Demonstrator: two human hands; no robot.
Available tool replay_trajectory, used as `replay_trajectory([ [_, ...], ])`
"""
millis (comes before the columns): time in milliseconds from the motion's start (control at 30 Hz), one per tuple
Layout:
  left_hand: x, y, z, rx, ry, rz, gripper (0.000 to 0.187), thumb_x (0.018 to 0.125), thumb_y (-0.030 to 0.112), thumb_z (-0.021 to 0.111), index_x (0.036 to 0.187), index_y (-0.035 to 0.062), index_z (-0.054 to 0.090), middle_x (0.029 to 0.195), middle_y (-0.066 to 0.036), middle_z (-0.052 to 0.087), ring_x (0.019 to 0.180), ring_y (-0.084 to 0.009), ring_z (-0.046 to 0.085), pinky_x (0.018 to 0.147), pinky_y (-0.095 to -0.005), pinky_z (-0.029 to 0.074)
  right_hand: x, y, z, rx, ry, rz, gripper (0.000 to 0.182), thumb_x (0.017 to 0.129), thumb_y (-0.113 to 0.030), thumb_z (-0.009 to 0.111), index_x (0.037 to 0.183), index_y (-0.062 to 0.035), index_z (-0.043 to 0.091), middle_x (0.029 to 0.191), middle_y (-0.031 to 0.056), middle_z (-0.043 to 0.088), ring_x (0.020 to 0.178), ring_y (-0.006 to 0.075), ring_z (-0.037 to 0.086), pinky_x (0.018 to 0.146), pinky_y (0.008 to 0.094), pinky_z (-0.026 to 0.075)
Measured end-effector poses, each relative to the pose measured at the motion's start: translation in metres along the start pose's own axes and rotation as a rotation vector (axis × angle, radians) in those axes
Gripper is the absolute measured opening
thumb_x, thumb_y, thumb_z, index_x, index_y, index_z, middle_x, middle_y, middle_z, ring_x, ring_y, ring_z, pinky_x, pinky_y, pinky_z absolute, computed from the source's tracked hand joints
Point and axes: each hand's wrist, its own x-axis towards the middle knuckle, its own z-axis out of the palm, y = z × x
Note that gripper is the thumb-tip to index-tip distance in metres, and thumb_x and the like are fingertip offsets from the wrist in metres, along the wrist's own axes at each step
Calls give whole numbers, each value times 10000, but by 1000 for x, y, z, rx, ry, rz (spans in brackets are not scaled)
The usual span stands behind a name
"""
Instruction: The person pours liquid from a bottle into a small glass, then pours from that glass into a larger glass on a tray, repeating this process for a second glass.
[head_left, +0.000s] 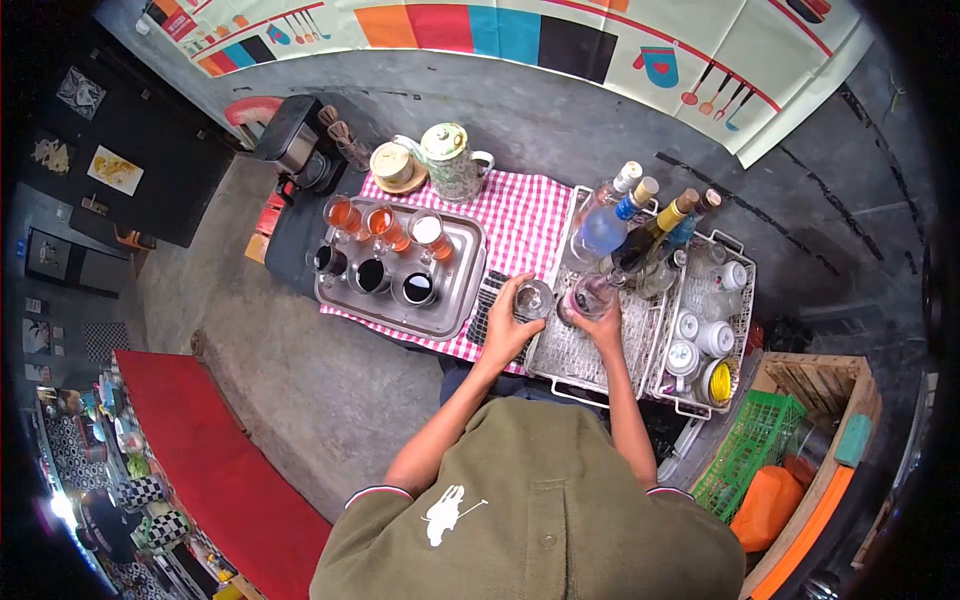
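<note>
My left hand (508,325) is closed around a small clear drinking glass (534,298), seen from above, near the left edge of a wire dish rack (565,352). Just to its right, my right hand (604,330) grips another clear glass (592,295), which looks faintly pink, perhaps from what lies behind it. Several tall bottles (604,232) stand in the rack beyond that glass. On my left, a metal serving tray (455,318) bears several glass cups, some with an orange-red drink (384,222) and others with a dark drink (418,288).
A floral teapot (450,165) and a lidded cup on a saucer (394,166) stand behind the tray. Farther left is a coffee maker (302,145). White mugs (714,338) fill a second rack at right, beside a wooden crate (848,385). A pink checked cloth (518,215) covers the table.
</note>
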Motion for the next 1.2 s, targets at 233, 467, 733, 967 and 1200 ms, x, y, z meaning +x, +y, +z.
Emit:
replay_trajectory([
  [233,-1,1,-5,-54,33,-11,703,637,26,735,1315,22,550,1261,-143,588,1187,-279,578,1034,-362,441,2,-47,-9,-80,-55,-40,789,639,-276,920,1269,-41,507,1140,126,677,1061,233,669,945,367,502],
  [467,-1,0,-7,-73,34,0,690,645,23,730,1313,24,555,1253,-134,591,1162,-257,595,1016,-354,457,-2,-45,-17,15,-73,-95,939,596,-334,941,1317,35,467,1166,168,662,1070,265,666,942,383,508],
  [733,0,9,-10,-119,39,-6,687,658,1,724,1322,24,546,1250,-126,585,1162,-240,596,1010,-344,461,-19,-120,-27,232,-284,37,870,571,-335,912,1277,-6,522,1147,90,634,1075,221,628,985,344,464],
  [967,-1,19,-12,-98,43,-12,692,662,-5,723,1329,22,538,1265,-128,575,1180,-243,582,1022,-344,450,-28,-141,-44,-98,-511,92,899,550,-280,917,1267,67,498,1092,123,663,982,192,633,933,347,486],
  [1200,0,15,-11,-111,26,-15,711,659,-23,719,1342,16,525,1290,-127,559,1202,-232,558,1036,-344,437,-32,-158,-50,-291,-639,104,761,557,-291,914,1161,19,569,921,103,675,838,182,636,806,327,505],
])
